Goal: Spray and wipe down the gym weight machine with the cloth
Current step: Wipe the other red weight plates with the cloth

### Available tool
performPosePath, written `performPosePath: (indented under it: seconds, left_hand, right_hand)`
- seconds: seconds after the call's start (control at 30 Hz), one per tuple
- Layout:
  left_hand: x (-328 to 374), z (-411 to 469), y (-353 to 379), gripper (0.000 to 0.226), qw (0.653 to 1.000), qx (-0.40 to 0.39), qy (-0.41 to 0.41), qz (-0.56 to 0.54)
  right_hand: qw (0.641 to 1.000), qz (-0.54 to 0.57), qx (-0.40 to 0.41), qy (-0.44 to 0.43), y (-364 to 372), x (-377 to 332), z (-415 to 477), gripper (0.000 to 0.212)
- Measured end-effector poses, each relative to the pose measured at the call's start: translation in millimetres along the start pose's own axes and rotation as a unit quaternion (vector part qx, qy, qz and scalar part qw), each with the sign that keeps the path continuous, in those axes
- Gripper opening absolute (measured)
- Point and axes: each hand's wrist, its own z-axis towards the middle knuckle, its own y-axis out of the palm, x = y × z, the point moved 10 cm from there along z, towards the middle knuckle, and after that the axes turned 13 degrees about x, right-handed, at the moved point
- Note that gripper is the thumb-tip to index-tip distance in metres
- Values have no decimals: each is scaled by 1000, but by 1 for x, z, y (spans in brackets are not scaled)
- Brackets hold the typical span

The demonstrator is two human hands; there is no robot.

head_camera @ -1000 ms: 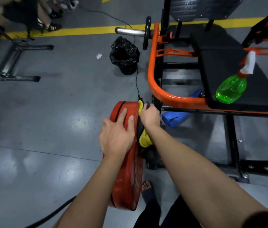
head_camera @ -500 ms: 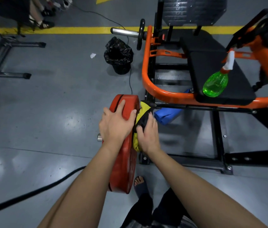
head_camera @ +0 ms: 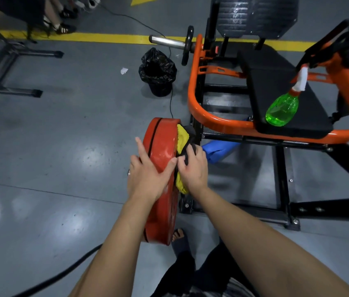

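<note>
We hold the red weight plate upright with the left hand, palm flat on its rim and fingers spread, closed on nothing. The right hand is clamped on the yellow cloth, pressing it against the plate's inner face, beside the black machine frame.

Compared with a second ago, the right hand has drawn back from the top edge of the plate toward us, and the cloth now trails ahead of its fingers. We judge this to be a wiping stroke in progress along the inner face; the plate is partly done, and the rest of the machine remains.

The green spray bottle lies on the black seat pad, well apart from both hands.

No brand, label or legible writing is visible on the plate, bottle or frame.
</note>
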Motion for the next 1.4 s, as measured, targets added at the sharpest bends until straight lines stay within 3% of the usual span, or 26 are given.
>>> performPosePath:
  seconds: [0.07,0.1,0.23,0.37,0.43,0.67,0.83,1.0,1.13,1.2,1.4]
  left_hand:
    - [-3,14,1,99,985,-87,-112,-103]
    - [6,30,-5,96,978,-81,-136,-135]
    - [72,87,-17,77,998,34,-30,-38]
    - [82,89,25,72,985,28,34,166]
    - [83,100,34,72,976,8,53,209]
    - [85,104,44,75,965,-39,106,236]
    - [80,81,31,68,970,15,127,205]
    - [64,52,14,67,971,78,135,184]
    - [55,38,6,66,968,118,137,173]
    - [48,34,4,65,971,127,124,157]
    - [48,29,2,66,973,132,128,141]
  right_hand:
    - [1000,-7,19,-23,0,1,0,44]
    - [999,-8,21,-30,1,1,-1,44]
    - [997,-20,35,-62,1,0,-3,44]
    - [997,-14,36,-64,2,2,0,35]
    - [997,-10,44,-67,1,3,3,29]
    - [996,21,40,-72,6,5,6,28]
    - [995,13,38,-91,5,3,8,25]
    - [996,51,-48,-49,17,3,31,43]
    - [977,44,-186,90,60,27,74,24]
    - [971,5,-224,87,75,32,87,20]
    - [985,133,-105,15,10,-4,57,15]
